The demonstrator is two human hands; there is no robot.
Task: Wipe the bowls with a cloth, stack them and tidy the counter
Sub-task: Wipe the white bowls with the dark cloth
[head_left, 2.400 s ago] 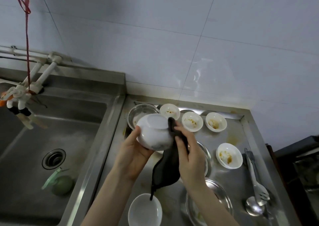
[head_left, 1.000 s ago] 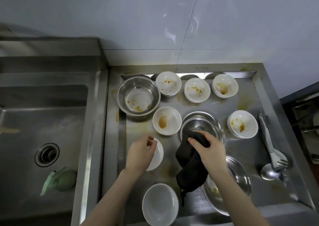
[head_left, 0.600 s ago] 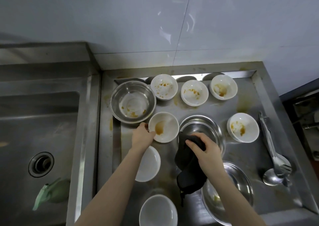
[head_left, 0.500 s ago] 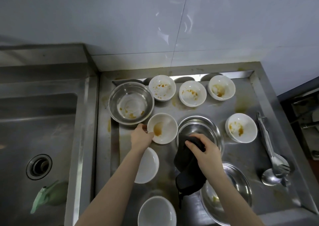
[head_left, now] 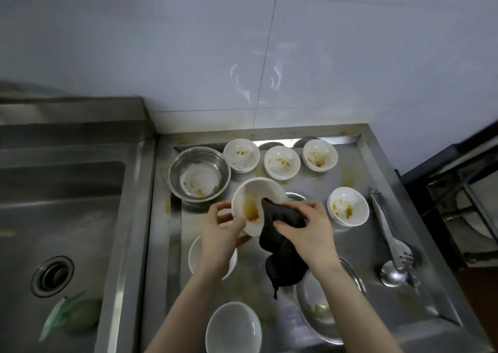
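Your steel surface (head_left: 361, 244) is stained and carries three dirty white bowls (head_left: 282, 162) along the back, a steel bowl (head_left: 199, 174) at back left, another dirty bowl (head_left: 347, 206) at right, tongs (head_left: 388, 228) beside a ladle (head_left: 392, 273), and two clean bowls (head_left: 234, 328) near you.

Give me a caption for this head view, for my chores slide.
Left hand tilts a sauce-stained white ceramic bowl while right hand presses a dark grey cloth into it.
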